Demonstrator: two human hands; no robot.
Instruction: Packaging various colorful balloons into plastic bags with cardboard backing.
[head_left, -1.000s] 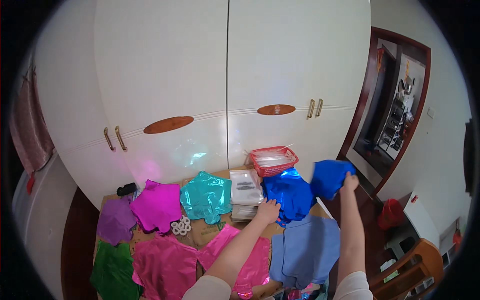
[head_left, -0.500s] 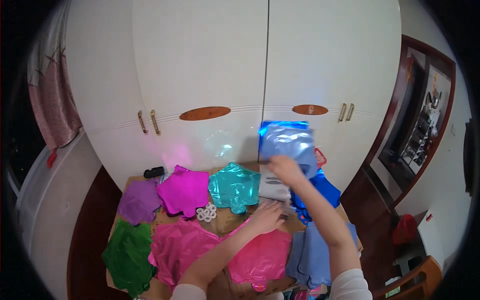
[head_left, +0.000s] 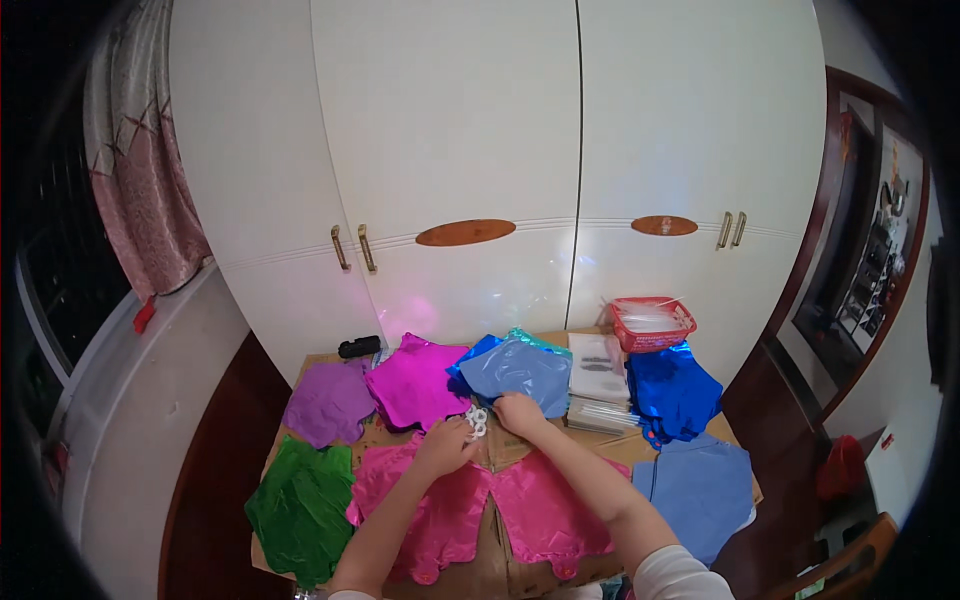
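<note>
A grey-blue foil piece [head_left: 515,372] is lying near the centre of the frame, just below the white cabinet [head_left: 450,150], with a bright blue foil piece [head_left: 468,357] showing from under its left edge. The right hand [head_left: 517,412] is gripping its lower edge, fingers closed on the foil. A teal foil piece [head_left: 540,343] is peeking out behind. The left hand [head_left: 447,445] is resting beside some white rings [head_left: 477,421]; whether its fingers are holding anything, one cannot tell. To the left of centre, a magenta foil piece [head_left: 418,383] is lying beside a purple one. Two pink foil pieces [head_left: 550,515] are spreading beneath the forearms at lower centre, and a green foil piece [head_left: 300,510] is covering the desk's [head_left: 490,565] lower left. Towards the right, clear packets [head_left: 598,372] are lying beside a dark blue foil pile [head_left: 675,395], and a red basket [head_left: 655,343] is standing behind it.
</note>
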